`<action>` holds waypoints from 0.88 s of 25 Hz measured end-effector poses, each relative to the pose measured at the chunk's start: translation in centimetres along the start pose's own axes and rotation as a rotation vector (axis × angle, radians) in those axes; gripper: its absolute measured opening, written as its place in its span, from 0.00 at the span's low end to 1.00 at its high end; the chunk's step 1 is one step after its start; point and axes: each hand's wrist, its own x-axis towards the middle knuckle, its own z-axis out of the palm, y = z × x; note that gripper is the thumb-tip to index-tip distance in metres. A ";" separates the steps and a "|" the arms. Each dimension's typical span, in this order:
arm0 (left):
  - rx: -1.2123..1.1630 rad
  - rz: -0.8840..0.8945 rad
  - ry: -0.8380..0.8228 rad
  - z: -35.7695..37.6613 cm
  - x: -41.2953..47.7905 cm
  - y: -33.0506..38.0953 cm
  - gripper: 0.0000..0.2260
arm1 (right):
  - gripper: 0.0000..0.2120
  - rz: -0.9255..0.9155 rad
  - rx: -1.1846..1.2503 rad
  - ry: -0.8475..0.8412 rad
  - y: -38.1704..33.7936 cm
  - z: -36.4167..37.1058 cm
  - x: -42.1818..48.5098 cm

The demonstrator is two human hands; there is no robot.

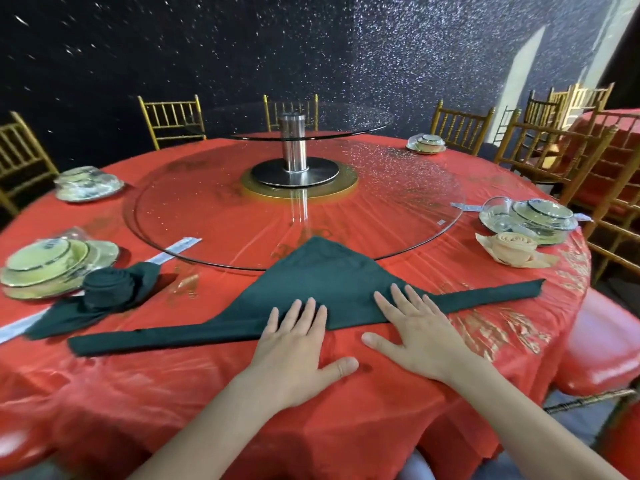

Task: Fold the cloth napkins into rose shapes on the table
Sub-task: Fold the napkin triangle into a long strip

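Both hands lie flat with fingers spread: the left hand and right hand press their fingertips on the near rolled edge of the dark green napkin, thumbs on the red tablecloth. The napkin's triangle points away toward the glass turntable. A finished green rose napkin sits left, a peach rose napkin right.

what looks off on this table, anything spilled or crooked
Nothing spilled or broken. The green napkin, pressed flat by the left hand and right hand, lies at a slant, its left end nearer the person. The dish sets look film-wrapped.
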 end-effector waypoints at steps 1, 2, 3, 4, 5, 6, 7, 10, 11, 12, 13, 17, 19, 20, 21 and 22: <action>0.007 -0.034 0.001 0.1 -0.5 -0.8 0.44 | 0.57 -0.001 0.000 0.006 -0.1 -0.1 0.1; 0.008 -0.052 0.002 0.2 -0.8 -1.3 0.45 | 0.57 0.008 -0.009 0.017 -0.2 0.0 0.1; 0.006 -0.057 0.002 0.3 -1.1 -1.5 0.45 | 0.57 0.011 -0.025 0.028 -0.4 0.0 0.1; 0.001 -0.056 0.005 0.4 -1.2 -1.6 0.44 | 0.57 0.001 -0.032 0.047 -0.9 -0.2 0.1; -0.007 -0.052 0.007 0.4 -1.2 -1.5 0.44 | 0.57 -0.030 -0.025 0.068 -1.7 -0.3 0.1; -0.018 -0.051 0.006 0.5 -1.1 -1.5 0.44 | 0.55 -0.081 -0.016 0.070 -2.7 -0.3 0.3; -0.028 -0.049 0.006 0.5 -1.0 -1.5 0.45 | 0.53 -0.159 -0.024 0.086 -3.7 -0.1 0.6; -0.039 -0.021 0.022 0.4 -0.9 -1.7 0.48 | 0.36 -0.275 -0.042 0.109 -6.4 0.5 1.4; -0.051 -0.002 0.025 0.4 -1.0 -2.1 0.48 | 0.35 -0.295 0.003 0.065 -6.9 0.7 1.7; -0.064 0.017 0.025 0.4 -1.3 -2.6 0.48 | 0.37 -0.330 0.044 0.083 -7.0 1.2 1.9; -0.067 0.034 0.028 0.4 -1.6 -3.2 0.48 | 0.40 -0.341 0.072 0.084 -7.1 1.5 1.9; 0.003 0.038 0.068 0.6 -3.5 -6.1 0.48 | 0.42 -0.322 0.082 0.086 -6.6 1.6 1.9; 0.039 0.022 0.077 0.8 -4.5 -7.7 0.50 | 0.42 -0.319 0.094 0.070 -6.7 1.6 1.8; 0.049 0.016 0.074 0.9 -4.9 -8.4 0.50 | 0.42 -0.317 0.096 0.070 -6.7 1.6 1.8; 0.056 0.011 0.068 1.0 -5.4 -9.1 0.50 | 0.42 -0.319 0.091 0.068 -6.7 1.6 1.8; 0.061 0.006 0.060 1.1 -5.7 -9.8 0.50 | 0.42 -0.322 0.084 0.069 -6.7 1.5 1.8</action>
